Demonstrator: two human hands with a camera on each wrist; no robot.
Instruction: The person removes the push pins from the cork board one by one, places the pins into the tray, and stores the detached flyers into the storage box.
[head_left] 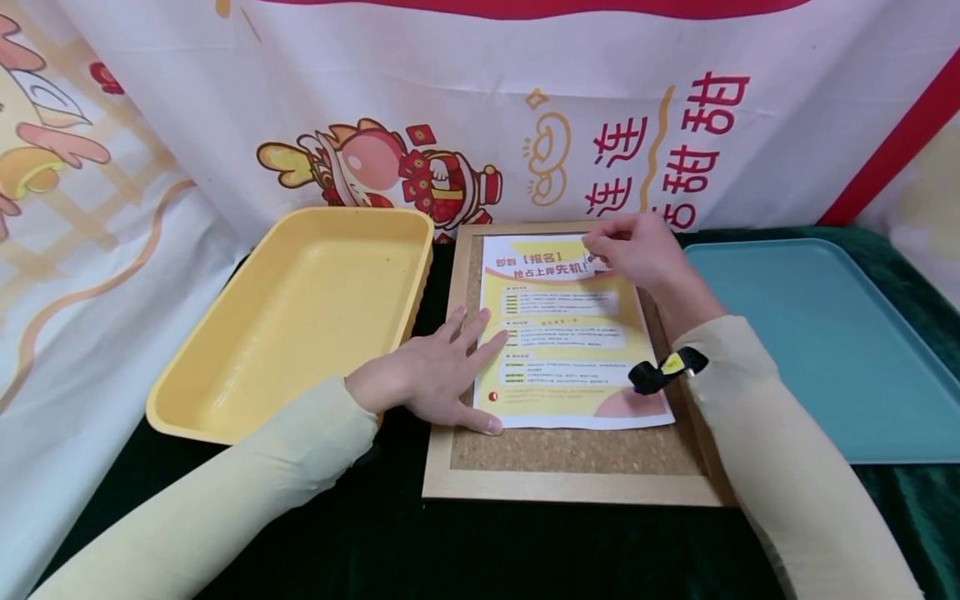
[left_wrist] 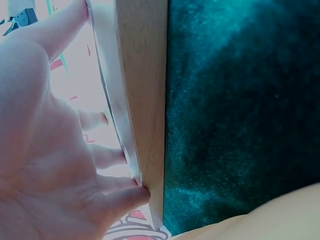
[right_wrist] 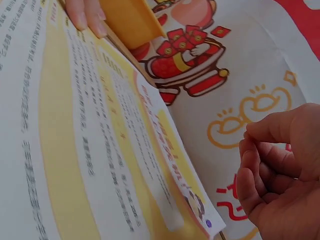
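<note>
A yellow and white printed sheet (head_left: pixel 562 333) lies on a wood-framed cork board (head_left: pixel 570 450). My left hand (head_left: pixel 442 375) rests spread over the sheet's left edge and the frame. In the left wrist view its fingers (left_wrist: pixel 107 157) reach along the wooden frame (left_wrist: pixel 142 100). My right hand (head_left: pixel 637 254) is at the sheet's top right corner, thumb and index fingertips together. In the right wrist view the right hand (right_wrist: pixel 280 175) has curled fingers and shows nothing between them. A small purple dot, like a push pin head (right_wrist: pixel 209 223), marks the sheet's corner.
To the left of the board is a deep yellow tray (head_left: pixel 300 333). A flat blue tray (head_left: pixel 817 350) lies on the right. Dark green cloth (head_left: pixel 525 550) covers the table, and a printed white curtain (head_left: pixel 450 75) hangs behind it.
</note>
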